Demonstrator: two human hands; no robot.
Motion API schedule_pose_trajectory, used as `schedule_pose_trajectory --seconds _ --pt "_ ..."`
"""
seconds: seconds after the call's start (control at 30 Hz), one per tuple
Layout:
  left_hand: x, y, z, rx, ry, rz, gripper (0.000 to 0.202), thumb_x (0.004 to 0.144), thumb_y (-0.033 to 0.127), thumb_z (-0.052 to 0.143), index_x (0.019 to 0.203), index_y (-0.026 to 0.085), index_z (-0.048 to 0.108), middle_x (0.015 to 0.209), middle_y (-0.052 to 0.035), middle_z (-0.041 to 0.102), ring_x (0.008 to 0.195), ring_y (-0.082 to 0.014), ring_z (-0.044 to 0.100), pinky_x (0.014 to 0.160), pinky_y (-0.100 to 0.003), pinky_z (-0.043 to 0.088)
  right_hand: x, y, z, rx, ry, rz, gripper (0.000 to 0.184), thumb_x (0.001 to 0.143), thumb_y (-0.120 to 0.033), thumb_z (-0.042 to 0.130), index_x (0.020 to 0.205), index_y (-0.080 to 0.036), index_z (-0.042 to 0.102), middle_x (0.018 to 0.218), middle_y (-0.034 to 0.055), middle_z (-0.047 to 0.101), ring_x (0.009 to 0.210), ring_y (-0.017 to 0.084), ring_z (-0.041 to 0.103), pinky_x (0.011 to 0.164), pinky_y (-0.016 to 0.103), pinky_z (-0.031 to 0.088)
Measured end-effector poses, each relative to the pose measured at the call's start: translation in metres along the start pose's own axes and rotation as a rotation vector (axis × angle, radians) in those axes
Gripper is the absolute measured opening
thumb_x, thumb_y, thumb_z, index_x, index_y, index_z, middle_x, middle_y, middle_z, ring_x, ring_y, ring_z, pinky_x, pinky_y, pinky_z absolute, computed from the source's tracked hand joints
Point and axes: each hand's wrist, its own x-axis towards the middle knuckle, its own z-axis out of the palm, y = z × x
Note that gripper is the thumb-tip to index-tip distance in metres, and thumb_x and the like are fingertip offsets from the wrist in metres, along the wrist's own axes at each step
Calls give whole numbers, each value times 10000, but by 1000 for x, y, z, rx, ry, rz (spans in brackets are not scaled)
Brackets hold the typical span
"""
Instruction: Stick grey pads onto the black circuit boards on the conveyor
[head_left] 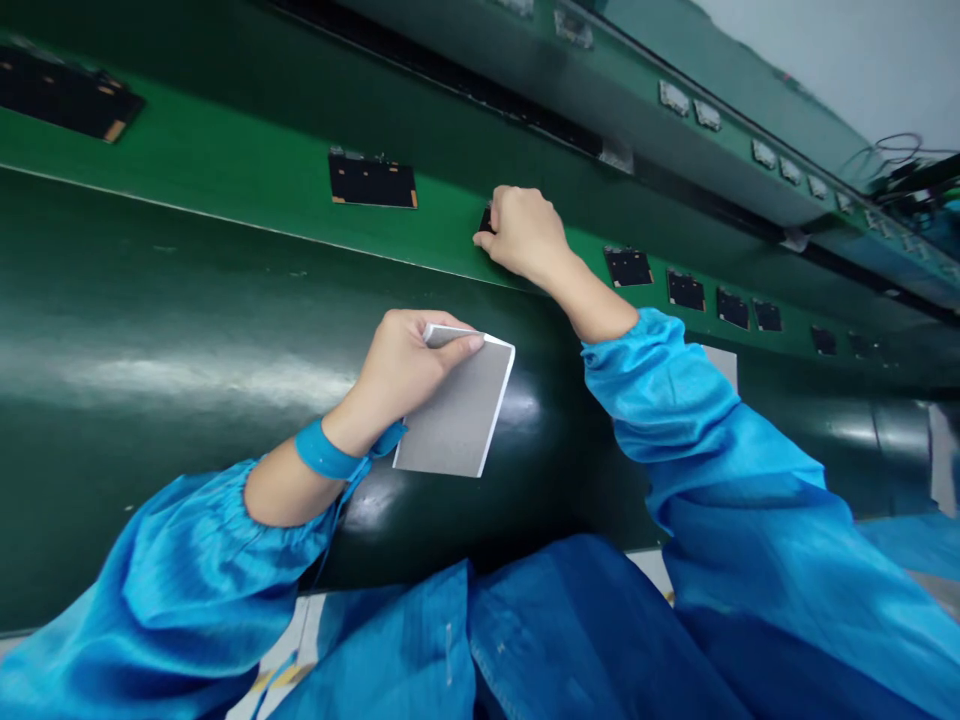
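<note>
My left hand [409, 365], with a blue strap round its wrist, pinches the top edge of a flat grey panel with white edges [454, 420]. The panel hangs tilted over the dark green bench front. Farther off to the right, my right hand [527, 228] has its fingers closed on a small black panel [486, 220] at the green strip. Most of that black panel is hidden behind the hand. Left of it on the strip lies another black panel [372, 182] with orange-tan corner patches.
The green strip [247, 175] runs across the bench, with a larger black panel [64, 90] at far left and several more [628, 267] to the right. A dark rail [450, 80] runs behind it. Small pale parts [673, 97] line an upper ledge. A pale sheet [721, 363] shows behind my right sleeve.
</note>
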Motion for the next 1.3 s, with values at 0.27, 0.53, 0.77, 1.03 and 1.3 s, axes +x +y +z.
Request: schedule_pose_trajectory --seconds 0.27,0.53,0.77,1.03,1.3 --pt "0 4 -2 -25 91 25 183 776 392 824 781 209 826 775 -54 776 673 -180 649 566 -267 459 -118 4 -10 774 -207 -292 187 955 -355 725 939 -170 700 764 -7 622 627 107 495 585 249 400" --pt "-2 -2 -5 23 128 67 290 835 453 782 731 183 759 646 -13 651 574 -129 507 502 -256 357 -133 -9 0 653 114 -390 72 967 -189 644 897 -186 660 901 31 654 814 157 570 731 303 471" --pt "-1 -4 -4 58 72 109 338 841 470 788 673 185 718 608 2 592 562 -125 473 497 -273 326 -141 -13 -2 482 116 -382 91 973 -155 603 901 -212 605 981 60 642 933 220 598 843 385 508" --pt "-1 -4 -4 61 21 87 314 856 454 772 711 180 723 623 2 590 559 -119 467 485 -258 329 -136 -7 4 598 130 -298 131 1054 -237 549 927 -228 516 959 40 607 802 172 543 765 340 510" --pt "-4 -1 -2 14 -8 -32 339 825 517 770 753 187 738 669 -20 626 589 -144 501 512 -277 340 -144 -17 4 548 8 -281 177 1000 -197 576 1164 -263 577 1010 46 663 837 192 581 794 359 524"
